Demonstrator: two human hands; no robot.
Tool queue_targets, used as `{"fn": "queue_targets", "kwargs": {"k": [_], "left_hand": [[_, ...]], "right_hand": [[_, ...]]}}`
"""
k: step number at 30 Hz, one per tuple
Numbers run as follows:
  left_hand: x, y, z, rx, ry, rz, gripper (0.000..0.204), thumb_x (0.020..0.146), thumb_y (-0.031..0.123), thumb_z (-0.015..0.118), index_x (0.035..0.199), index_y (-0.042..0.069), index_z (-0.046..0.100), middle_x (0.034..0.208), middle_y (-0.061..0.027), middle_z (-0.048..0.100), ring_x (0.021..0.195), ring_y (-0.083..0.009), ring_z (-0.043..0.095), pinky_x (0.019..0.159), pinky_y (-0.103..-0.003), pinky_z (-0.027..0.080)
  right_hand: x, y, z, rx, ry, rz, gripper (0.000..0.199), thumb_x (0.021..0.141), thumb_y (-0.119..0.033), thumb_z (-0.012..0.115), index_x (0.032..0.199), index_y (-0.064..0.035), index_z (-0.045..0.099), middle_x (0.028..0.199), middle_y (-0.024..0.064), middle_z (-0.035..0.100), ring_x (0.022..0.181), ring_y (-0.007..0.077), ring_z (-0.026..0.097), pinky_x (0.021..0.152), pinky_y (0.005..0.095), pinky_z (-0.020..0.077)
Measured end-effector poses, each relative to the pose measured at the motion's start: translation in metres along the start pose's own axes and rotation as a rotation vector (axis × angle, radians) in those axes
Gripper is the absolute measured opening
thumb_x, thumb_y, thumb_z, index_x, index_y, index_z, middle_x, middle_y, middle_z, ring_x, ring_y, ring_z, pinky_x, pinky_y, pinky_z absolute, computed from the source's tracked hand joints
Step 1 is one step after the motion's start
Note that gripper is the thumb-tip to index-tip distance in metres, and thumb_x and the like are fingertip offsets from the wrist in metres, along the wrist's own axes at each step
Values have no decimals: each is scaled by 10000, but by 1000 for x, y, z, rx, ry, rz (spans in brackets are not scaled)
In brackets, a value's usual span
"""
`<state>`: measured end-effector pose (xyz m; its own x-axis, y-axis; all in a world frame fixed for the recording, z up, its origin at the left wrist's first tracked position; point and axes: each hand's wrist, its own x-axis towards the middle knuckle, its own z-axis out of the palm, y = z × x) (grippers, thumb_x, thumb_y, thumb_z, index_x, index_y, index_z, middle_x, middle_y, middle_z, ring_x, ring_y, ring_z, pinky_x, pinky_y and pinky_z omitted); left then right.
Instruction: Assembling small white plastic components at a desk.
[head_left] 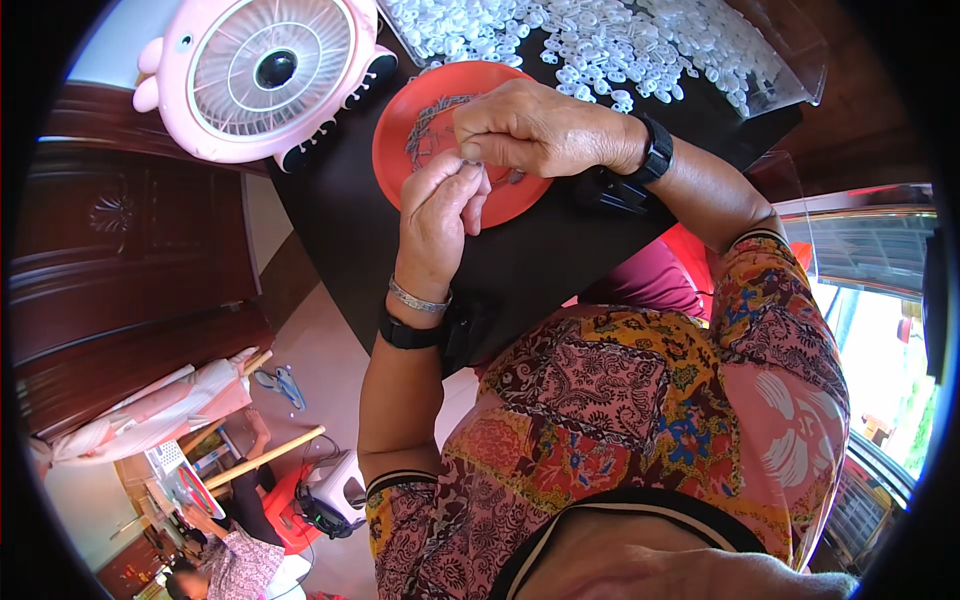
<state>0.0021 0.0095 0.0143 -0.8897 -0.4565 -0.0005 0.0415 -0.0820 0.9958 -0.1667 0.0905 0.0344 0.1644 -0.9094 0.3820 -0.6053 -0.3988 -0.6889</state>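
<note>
Both hands meet over a round red-orange plate point(392, 140) on a dark table. Small grey metal pieces point(428, 128) lie in the plate. My left hand point(440, 205) is closed, its thumb and forefinger pinched together at a tiny thing too small to name. Just above it, my right hand point(530, 130) is closed too, its thumb and fingertips pressed together close to the left fingertips. Whatever the right fingers hold is hidden.
A heap of small clear-white plastic pieces point(600, 50) spreads along the table's point(330, 230) far side, partly in a clear tray point(790, 85). A pink animal-shaped fan point(190, 120) stands at the far left. Another person point(240, 565) sits at the lower left.
</note>
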Motion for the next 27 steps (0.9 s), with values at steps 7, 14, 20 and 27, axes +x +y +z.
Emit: {"fn": "queue_targets", "kwargs": {"k": [7, 14, 20, 27], "left_hand": [[5, -2, -10, 80, 131, 84, 244, 904, 182, 467, 742, 14, 538, 595, -15, 482, 493, -65, 421, 463, -208, 308], [8, 0, -27, -128, 321, 116, 254, 918, 200, 452, 744, 41, 547, 600, -19, 503, 492, -95, 480, 455, -200, 342], [6, 3, -22, -68, 270, 115, 237, 915, 206, 435, 794, 23, 524, 632, -37, 477, 531, -122, 471, 490, -225, 335], [7, 2, -20, -68, 258, 95, 253, 923, 205, 425, 780, 20, 522, 640, -38, 482, 529, -121, 474, 490, -224, 336]], "right_hand": [[2, 9, -1, 5, 79, 165, 260, 941, -253, 517, 912, -9, 600, 732, 138, 587, 691, 289, 586, 633, 355, 466], [-3, 17, -14, -303, -28, 147, 193, 835, -209, 600, 863, -20, 622, 761, 120, 606, 719, 295, 602, 645, 367, 466], [-11, 11, -15, -441, -375, 277, 165, 747, -177, 641, 825, -31, 634, 772, 108, 608, 758, 306, 604, 673, 392, 471], [-10, 8, -7, -681, -400, 222, 194, 731, -197, 647, 815, -26, 615, 799, 130, 612, 787, 327, 609, 690, 420, 486]]}}
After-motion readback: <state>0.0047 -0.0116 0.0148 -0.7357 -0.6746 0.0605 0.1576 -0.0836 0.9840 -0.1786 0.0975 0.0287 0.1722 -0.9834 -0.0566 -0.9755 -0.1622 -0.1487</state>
